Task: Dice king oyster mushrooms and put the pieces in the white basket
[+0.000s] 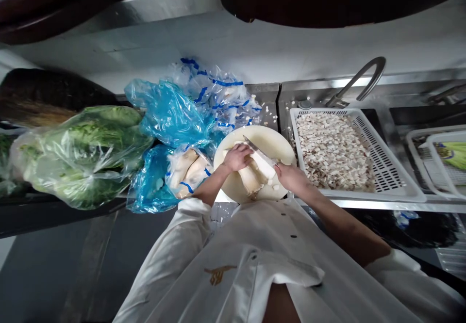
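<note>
My left hand (237, 157) presses down on a king oyster mushroom (249, 179) with its fingers curled over it. The mushroom lies on a round cream cutting board (229, 189), its brownish root end toward me. In my right hand (291, 177) is a knife (261, 153), its handle mostly hidden by my fingers. The blade points up and left, its tip near my left fingertips. White cut mushroom (265, 167) lies beside and under the blade. A few small offcuts rest on the board's right part.
A white slotted basket (396, 182) full of diced mushroom (333, 151) stands right of the board, below a curved faucet (374, 73). On the left are a bag of whole mushrooms (191, 168), blue plastic bags (171, 112) and bagged leafy greens (94, 153). Clear wrappers (229, 95) lie behind.
</note>
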A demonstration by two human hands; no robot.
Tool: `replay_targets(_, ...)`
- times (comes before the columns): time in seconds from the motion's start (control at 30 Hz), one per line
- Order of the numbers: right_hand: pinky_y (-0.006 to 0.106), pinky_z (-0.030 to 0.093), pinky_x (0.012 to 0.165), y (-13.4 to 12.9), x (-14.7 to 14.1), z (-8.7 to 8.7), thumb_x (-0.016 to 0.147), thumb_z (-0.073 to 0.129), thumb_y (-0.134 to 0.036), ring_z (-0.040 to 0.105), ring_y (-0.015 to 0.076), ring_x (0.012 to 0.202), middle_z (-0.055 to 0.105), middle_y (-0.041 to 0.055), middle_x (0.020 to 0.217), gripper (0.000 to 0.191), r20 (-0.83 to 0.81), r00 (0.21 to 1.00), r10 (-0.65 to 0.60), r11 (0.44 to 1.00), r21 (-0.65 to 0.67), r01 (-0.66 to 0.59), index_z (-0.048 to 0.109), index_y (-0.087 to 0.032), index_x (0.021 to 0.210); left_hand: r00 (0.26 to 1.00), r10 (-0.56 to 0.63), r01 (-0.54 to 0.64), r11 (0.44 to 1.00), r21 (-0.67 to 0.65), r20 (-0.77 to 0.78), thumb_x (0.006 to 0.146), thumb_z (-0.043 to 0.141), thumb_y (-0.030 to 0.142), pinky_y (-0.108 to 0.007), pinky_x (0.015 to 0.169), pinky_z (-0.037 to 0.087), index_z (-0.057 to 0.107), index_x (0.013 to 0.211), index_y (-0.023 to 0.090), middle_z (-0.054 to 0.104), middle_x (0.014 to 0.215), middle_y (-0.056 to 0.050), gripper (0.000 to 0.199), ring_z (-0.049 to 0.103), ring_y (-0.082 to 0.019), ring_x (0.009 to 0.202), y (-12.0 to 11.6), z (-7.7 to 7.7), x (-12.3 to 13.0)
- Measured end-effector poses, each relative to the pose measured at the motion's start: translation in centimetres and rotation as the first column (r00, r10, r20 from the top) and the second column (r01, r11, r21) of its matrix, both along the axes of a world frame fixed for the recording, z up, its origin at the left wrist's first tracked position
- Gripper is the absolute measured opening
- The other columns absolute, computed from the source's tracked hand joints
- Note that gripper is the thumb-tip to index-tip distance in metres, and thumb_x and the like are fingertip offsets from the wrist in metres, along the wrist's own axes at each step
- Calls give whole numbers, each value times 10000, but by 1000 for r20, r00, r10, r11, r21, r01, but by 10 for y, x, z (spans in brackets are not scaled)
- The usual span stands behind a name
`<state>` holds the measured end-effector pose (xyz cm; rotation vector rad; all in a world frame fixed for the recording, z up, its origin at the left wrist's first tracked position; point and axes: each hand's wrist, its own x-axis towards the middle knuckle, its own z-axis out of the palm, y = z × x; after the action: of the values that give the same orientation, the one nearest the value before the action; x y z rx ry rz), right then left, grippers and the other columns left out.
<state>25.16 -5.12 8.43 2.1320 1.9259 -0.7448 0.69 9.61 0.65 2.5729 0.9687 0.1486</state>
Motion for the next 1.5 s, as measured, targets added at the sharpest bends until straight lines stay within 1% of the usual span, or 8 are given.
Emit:
replay_targets(0.2, 365, 518, 947, 20, -23, -3, 1155, 268, -399, 758, 282, 1104, 775, 194, 1185, 481, -12, 1000, -13, 998, -56, 12, 652, -163, 1324, 1000, -6, 6, 1000, -3, 10, 970, 655, 415, -463, 1239, 383, 733, 1334, 296, 627, 1415, -77, 390, 521, -297, 1361, 0, -5, 1)
replay_targets(0.4, 337, 513, 887, -15, -1, -17, 1157, 263, -457, 775, 277, 1020, 792, 162, 1071, 506, 28, 999, -25, 998, -63, 26, 677, -183, 1252, 998, -11, 12, 1000, -8, 65, 1013, 605, 451, -429, 1252, 382, 761, 1266, 293, 665, 1384, -57, 336, 559, -266, 1354, 5, -7, -4)
replay_targets(0.53, 299, 490, 881, -18, 12, -28, 1161, 294, -437, 762, 250, 1053, 799, 142, 1138, 475, 11, 1000, -26, 997, -69, 27, 681, -180, 1261, 998, -50, 52, 998, -39, 46, 966, 660, 396, -418, 1257, 392, 753, 1283, 286, 670, 1393, -49, 349, 573, -260, 1347, 12, -7, -8)
replay_targets(0.73, 271, 455, 862, -14, 33, -30, 1158, 327, -409, 738, 236, 1090, 798, 135, 1180, 478, -76, 992, -97, 995, -13, 96, 745, -176, 1151, 995, 47, -47, 999, -1, -89, 865, 701, 223, -610, 1261, 352, 754, 1293, 360, 646, 1456, -39, 452, 432, -356, 1483, 19, -7, 15)
replay_targets(0.93, 266, 438, 815, -32, 36, -31, 1156, 343, -424, 741, 225, 1056, 808, 129, 1155, 474, -117, 984, -134, 991, -48, 129, 747, -177, 1154, 964, -245, 234, 966, -112, -99, 919, 660, 288, -396, 1216, 447, 795, 1177, 300, 710, 1272, -41, 290, 606, -248, 1273, 45, 1, 26)
replay_targets(1.07, 267, 435, 804, -41, 33, -30, 1156, 357, -426, 744, 226, 1050, 808, 130, 1145, 457, -137, 977, -162, 986, -54, 155, 743, -180, 1149, 993, -118, 118, 993, 0, -25, 920, 715, 354, -436, 1260, 405, 771, 1204, 254, 647, 1367, -80, 306, 490, -293, 1388, 47, 4, 16)
replay_targets(1.3, 273, 436, 779, -45, 33, -22, 1153, 354, -439, 753, 228, 1004, 813, 124, 1126, 456, -84, 991, -99, 995, -10, 99, 736, -194, 1104, 992, 105, -110, 992, 68, 73, 974, 686, 320, -505, 1260, 402, 697, 1319, 205, 576, 1428, -137, 363, 454, -322, 1425, 18, -6, 2)
replay_targets(1.5, 281, 433, 780, -34, 31, -11, 1155, 331, -452, 749, 238, 992, 812, 136, 1087, 479, -43, 996, -82, 996, 32, 84, 732, -192, 1118, 993, 93, -93, 996, -3, 77, 1019, 620, 312, -441, 1229, 450, 685, 1347, 226, 613, 1413, -110, 345, 547, -281, 1361, 8, -13, 1)
